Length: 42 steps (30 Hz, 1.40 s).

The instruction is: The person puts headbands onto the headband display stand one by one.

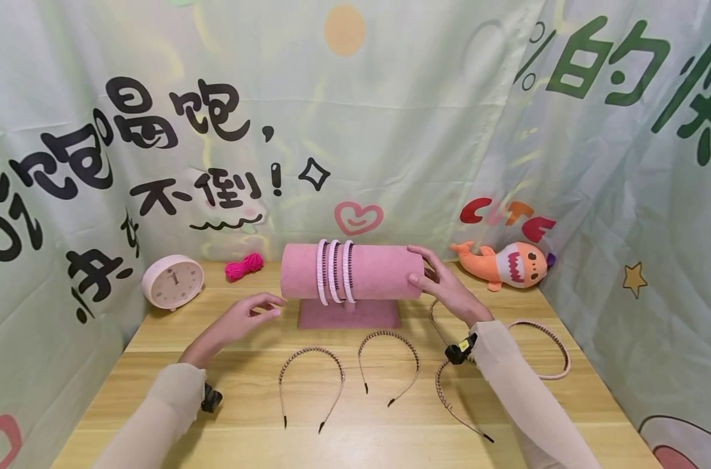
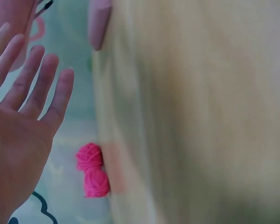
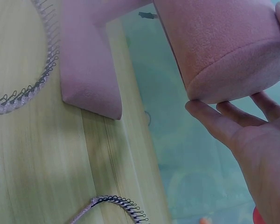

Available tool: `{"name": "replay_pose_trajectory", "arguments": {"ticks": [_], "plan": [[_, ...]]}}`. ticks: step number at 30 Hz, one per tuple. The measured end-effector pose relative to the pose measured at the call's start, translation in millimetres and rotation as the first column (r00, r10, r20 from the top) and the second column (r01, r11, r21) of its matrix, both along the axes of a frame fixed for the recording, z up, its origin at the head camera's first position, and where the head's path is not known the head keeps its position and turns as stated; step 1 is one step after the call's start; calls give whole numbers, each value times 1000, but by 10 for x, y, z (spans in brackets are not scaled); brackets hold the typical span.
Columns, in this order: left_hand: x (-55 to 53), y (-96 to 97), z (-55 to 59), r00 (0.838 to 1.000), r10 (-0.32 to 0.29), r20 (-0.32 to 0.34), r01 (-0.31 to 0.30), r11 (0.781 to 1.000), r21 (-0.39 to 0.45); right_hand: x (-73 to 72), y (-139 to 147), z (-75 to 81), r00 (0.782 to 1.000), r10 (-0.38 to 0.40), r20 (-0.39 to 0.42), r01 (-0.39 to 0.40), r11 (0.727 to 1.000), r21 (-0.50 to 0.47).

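A pink plush display stand (image 1: 379, 270) has a horizontal roll on a flat base (image 1: 349, 316). Three pale headbands (image 1: 334, 270) hang side by side over the roll, left of its middle. My right hand (image 1: 449, 286) touches the roll's right end with its fingers (image 3: 214, 123) fairly straight and its thumb on the front side. Beside the left end is my left hand (image 1: 244, 319), its fingers spread and holding nothing in the left wrist view. On the table in front lie a headband (image 1: 311, 350) at left and another headband (image 1: 389, 333) near the middle.
More headbands lie by the right forearm, among them one headband (image 1: 566, 352) at far right. Behind stand a round pink clock (image 1: 172, 281), pink yarn (image 1: 244, 267) and an orange plush toy (image 1: 508, 264). A printed curtain (image 1: 402, 150) encloses the wooden table (image 1: 244, 417).
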<state>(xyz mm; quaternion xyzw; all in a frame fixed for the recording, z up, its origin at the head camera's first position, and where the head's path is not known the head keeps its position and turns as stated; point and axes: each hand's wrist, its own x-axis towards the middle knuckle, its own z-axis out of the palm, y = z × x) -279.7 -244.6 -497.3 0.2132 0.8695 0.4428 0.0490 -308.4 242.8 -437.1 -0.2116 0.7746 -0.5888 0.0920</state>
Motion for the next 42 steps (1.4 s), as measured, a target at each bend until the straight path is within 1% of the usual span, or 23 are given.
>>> {"name": "replay_pose_trajectory", "arguments": {"ticks": [4, 6, 10, 14, 19, 22, 32, 36, 40, 42], "plan": [[57, 60, -84, 996, -82, 40, 84, 996, -38, -7, 2, -1, 1000, 0, 0, 0, 1000, -1], [82, 96, -116, 991, -120, 61, 123, 991, -50, -7, 3, 1, 1000, 0, -2, 0, 1000, 1], [125, 184, -154, 979, -177, 98, 184, 980, -75, -15, 4, -10, 1000, 4, -6, -4, 1000, 4], [153, 271, -175, 968, -227, 106, 237, 967, -91, -23, 11, -24, 1000, 7, -11, -7, 1000, 10], [152, 344, -207, 953, -287, 99, 296, 951, -88, -18, 13, -16, 1000, 8, -13, -8, 1000, 9], [149, 378, -229, 945, -314, 94, 323, 941, -103, -15, 13, -12, 1000, 7, -10, -7, 1000, 9], [172, 450, -262, 936, -346, 62, 351, 911, -215, -21, 18, -29, 1000, 7, -11, -7, 1000, 7], [180, 460, -262, 939, -338, 62, 343, 912, -227, -22, 17, -32, 1000, 7, -12, -7, 1000, 9], [181, 451, -262, 941, -334, 48, 336, 913, -230, -16, 12, -28, 1000, 7, -14, -7, 1000, 6], [186, 439, -255, 946, -321, 56, 325, 921, -214, -13, 9, -23, 1000, 7, -15, -7, 1000, 4]]}}
